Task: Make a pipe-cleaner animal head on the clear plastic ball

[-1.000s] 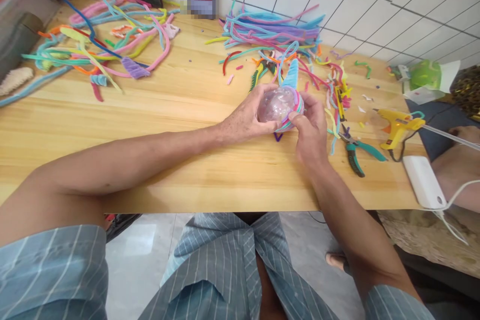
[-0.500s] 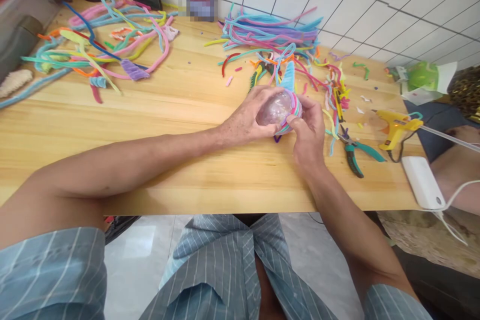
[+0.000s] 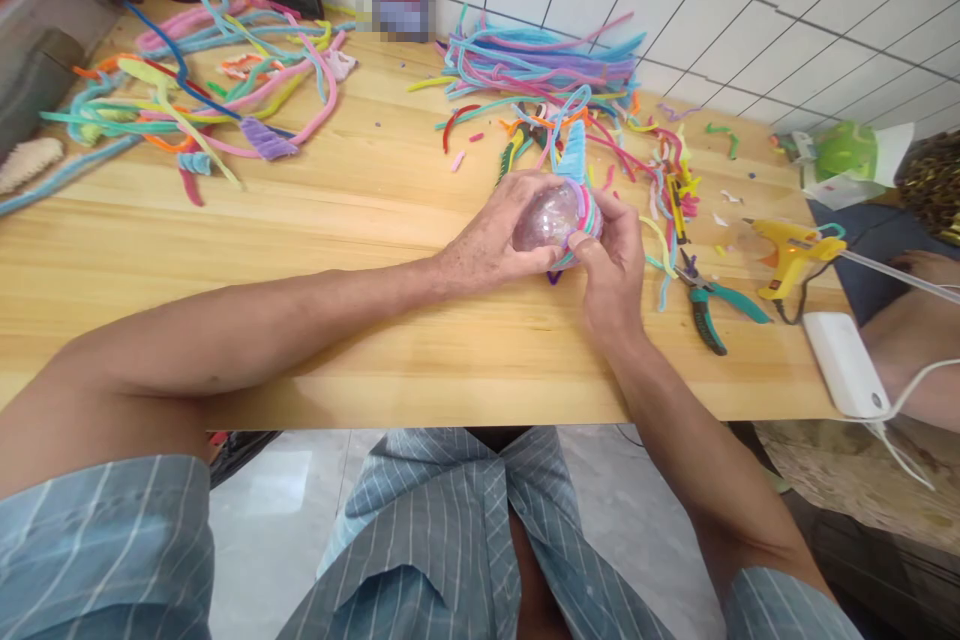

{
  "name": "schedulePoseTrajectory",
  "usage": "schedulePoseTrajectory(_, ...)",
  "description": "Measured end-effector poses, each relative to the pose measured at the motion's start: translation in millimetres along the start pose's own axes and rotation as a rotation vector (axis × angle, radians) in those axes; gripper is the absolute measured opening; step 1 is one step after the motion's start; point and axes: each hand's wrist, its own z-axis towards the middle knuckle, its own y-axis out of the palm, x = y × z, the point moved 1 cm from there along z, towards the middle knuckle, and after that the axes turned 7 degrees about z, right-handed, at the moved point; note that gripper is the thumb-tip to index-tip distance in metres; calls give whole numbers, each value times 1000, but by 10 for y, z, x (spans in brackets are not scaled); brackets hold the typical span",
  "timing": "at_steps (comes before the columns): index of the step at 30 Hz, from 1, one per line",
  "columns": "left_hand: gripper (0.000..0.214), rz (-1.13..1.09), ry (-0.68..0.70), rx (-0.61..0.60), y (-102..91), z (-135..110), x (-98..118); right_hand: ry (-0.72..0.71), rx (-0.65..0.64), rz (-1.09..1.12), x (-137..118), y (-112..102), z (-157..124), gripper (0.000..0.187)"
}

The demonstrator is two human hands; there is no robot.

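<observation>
A clear, shiny ball (image 3: 546,219) is held between my two hands just above the table. Pink, teal and purple pipe cleaners (image 3: 585,208) curve round its right side. My left hand (image 3: 499,230) wraps the ball from the left, fingers over the top and thumb below. From the right, my right hand (image 3: 613,255) grips the edge with the pipe cleaners, its thumb pressed on them. Behind the ball a light-blue wound pipe-cleaner piece (image 3: 573,155) sticks up; whether it is joined to the ball I cannot tell. A purple tip (image 3: 554,277) shows under the ball.
Bundled pipe cleaners (image 3: 540,60) lie at the back, with a loose tangle (image 3: 225,90) at the left. On the right are pliers (image 3: 709,305), a yellow cutter (image 3: 679,205), a yellow glue gun (image 3: 795,255) and a white power bank (image 3: 844,365). Another person's arm (image 3: 911,340) is beyond.
My right hand has shifted slightly left on the ball's edge. The ball has turned a little, and my left hand keeps its hold.
</observation>
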Motion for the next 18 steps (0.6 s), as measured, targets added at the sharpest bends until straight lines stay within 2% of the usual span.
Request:
schedulePoseTrajectory(10, 71, -36, 13, 32, 25, -15, -5, -28, -30, -77, 53, -17, -2, 46)
schedulePoseTrajectory(18, 74, 22, 47, 42, 68, -17, -58, -30, -32, -77, 56, -17, 10, 46)
